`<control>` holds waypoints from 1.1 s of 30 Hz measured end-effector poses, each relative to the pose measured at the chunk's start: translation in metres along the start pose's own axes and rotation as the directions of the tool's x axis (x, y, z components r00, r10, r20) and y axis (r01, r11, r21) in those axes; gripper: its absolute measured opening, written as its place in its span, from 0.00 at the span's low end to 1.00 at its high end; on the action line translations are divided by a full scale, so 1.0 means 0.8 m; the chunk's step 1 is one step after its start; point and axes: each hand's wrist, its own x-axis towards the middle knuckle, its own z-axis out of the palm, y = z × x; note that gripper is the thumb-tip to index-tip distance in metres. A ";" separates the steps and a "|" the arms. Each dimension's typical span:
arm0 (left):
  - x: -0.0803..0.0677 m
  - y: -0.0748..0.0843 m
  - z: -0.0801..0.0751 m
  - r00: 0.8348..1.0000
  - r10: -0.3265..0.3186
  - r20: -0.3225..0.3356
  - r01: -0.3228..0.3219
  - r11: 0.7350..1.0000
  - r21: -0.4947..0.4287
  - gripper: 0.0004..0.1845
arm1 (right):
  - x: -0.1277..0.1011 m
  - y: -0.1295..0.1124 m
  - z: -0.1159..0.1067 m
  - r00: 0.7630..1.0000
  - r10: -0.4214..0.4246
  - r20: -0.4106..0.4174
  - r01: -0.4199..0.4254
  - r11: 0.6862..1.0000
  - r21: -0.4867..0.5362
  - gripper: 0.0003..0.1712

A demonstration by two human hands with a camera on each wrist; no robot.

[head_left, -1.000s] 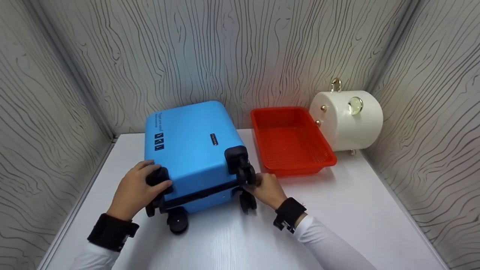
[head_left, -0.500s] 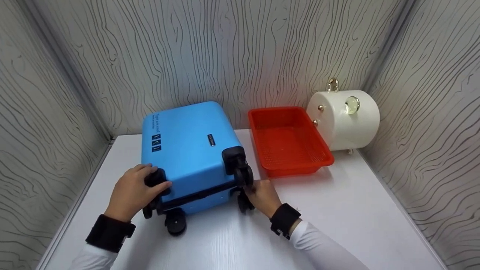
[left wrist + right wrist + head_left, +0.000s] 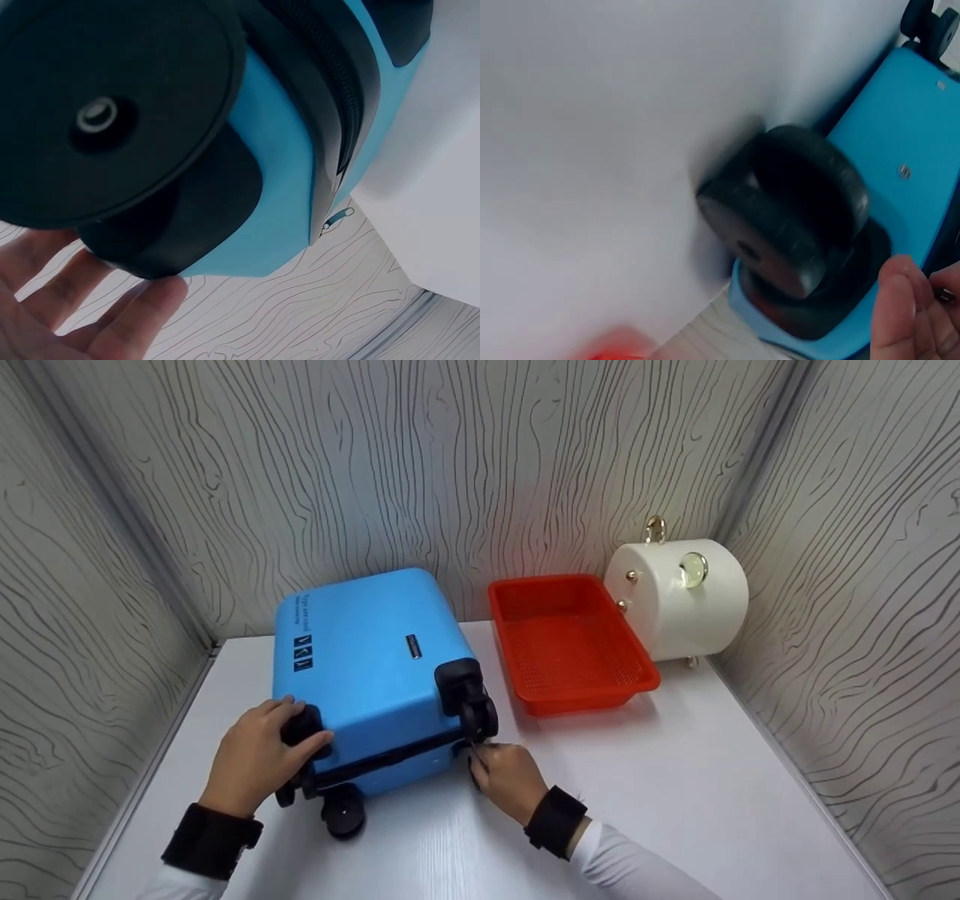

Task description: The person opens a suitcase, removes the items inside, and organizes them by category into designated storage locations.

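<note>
A blue hard-shell suitcase (image 3: 360,675) lies flat on the white table, its black wheels toward me. My left hand (image 3: 247,757) grips the near left corner, fingers over the black corner guard (image 3: 300,725) and thumb on the end face. Below the near right wheels (image 3: 478,716), my right hand (image 3: 511,781) pinches a small metal zipper pull (image 3: 946,295) beside the dark zipper seam (image 3: 390,757). Most of that pull is hidden by the fingers. Another zipper pull (image 3: 339,217) hangs at the far end of the seam in the left wrist view.
A red plastic basket (image 3: 517,690) stands right of the suitcase. Behind it, a white cylindrical container (image 3: 694,607) with gold-coloured fittings lies on its side near the back right corner. Wood-grain-patterned walls (image 3: 480,465) enclose the table's back and sides.
My right hand has moved left and nearer to me, from beside the near right wheels to below them at the seam. The left hand keeps its grip on the corner. The view has shifted slightly.
</note>
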 end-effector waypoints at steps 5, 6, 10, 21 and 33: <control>-0.003 -0.001 -0.001 1.000 -0.002 -0.011 0.002 1.000 0.009 0.35 | 0.000 -0.017 0.006 0.999 -0.035 0.012 0.036 0.999 -0.030 0.09; -0.003 -0.002 -0.001 1.000 -0.003 -0.013 0.003 1.000 0.011 0.35 | 0.001 -0.021 0.008 0.999 -0.041 0.017 0.041 0.998 -0.036 0.08; -0.005 -0.003 0.000 1.000 -0.005 -0.026 0.005 1.000 0.014 0.34 | 0.004 -0.036 0.016 0.996 -0.068 0.052 0.071 0.996 -0.055 0.08; -0.007 -0.001 0.011 0.998 -0.008 -0.065 0.009 1.000 0.010 0.34 | 0.024 -0.093 0.043 0.973 -0.161 0.164 0.168 0.985 -0.029 0.17; -0.009 0.000 0.012 0.997 -0.026 -0.075 0.025 1.000 -0.009 0.34 | 0.051 -0.142 0.064 0.905 -0.256 0.340 0.309 0.945 -0.111 0.09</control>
